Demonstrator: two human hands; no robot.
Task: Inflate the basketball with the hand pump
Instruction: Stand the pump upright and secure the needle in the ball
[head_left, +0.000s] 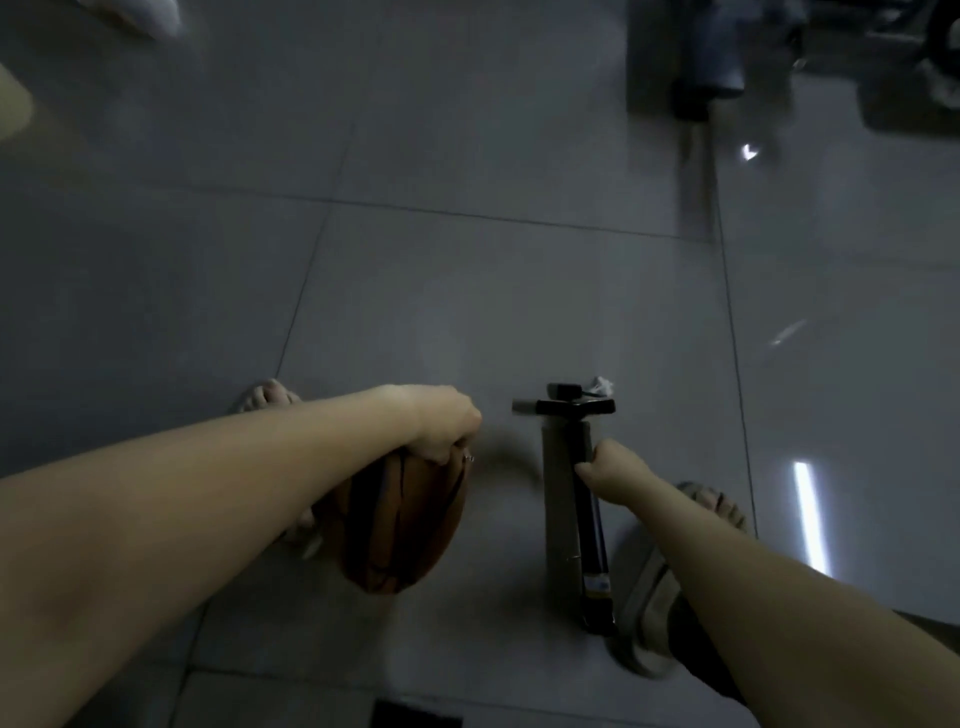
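A flat, deflated orange-brown basketball hangs low at centre-left over the grey tiled floor. My left hand grips its upper edge, fingers curled over the rim. To its right a black hand pump with a T-shaped handle at its far end lies lengthwise beside a grey box of the same length. My right hand is curled round the pump's barrel near the middle. The picture is blurred by motion.
My feet in sandals stand on the floor, the left foot behind the ball and the right foot beside the pump. A small white scrap lies past the pump handle. Dark furniture and wheels fill the far right.
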